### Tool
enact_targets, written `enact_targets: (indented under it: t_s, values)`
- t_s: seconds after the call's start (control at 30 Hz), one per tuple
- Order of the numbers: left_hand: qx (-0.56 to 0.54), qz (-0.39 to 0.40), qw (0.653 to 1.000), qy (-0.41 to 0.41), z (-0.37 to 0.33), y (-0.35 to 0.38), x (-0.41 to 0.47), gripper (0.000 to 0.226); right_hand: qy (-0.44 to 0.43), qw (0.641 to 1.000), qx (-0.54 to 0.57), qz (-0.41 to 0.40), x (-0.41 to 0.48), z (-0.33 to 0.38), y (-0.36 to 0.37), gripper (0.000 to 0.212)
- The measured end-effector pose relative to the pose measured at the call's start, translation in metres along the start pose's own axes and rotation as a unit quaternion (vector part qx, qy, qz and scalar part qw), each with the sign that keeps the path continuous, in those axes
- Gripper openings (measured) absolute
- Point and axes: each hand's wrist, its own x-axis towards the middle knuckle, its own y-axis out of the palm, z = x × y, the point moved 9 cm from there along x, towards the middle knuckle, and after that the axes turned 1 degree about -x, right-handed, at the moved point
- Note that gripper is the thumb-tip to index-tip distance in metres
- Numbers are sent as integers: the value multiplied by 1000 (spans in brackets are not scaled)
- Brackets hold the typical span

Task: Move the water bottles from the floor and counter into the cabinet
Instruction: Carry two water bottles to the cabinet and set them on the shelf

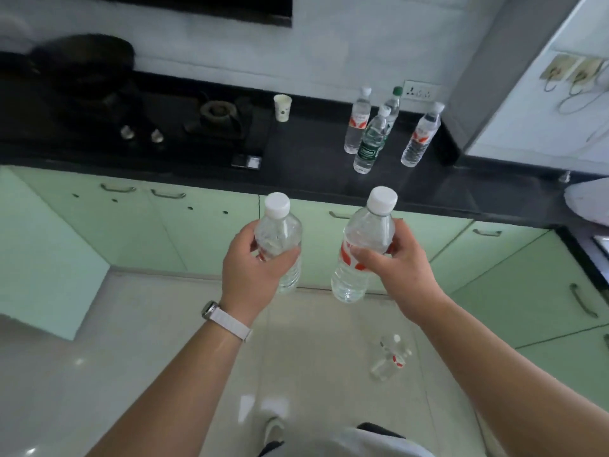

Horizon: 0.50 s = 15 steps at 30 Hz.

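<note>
Both hands were wrapped around water bottles, the left hand (250,268) on one bottle (280,239), the right hand (395,262) on another bottle (362,249), before the desk (313,159).

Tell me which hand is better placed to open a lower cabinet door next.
Neither is free: the left hand and right hand each grip a bottle. Marginally the right, probably, since the nearest handle lies just beyond its bottle.

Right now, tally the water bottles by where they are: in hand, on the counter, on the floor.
In hand: 2, one in the left hand and one in the right hand
On the counter: 4
On the floor: 2
Total: 8
</note>
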Motion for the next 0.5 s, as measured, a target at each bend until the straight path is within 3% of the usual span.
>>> enact_targets:
  t_s: [0.5]
  values:
    - [57,-248,963,-88,35,-197,6,34,-71,967,37,241,58,69,227,41]
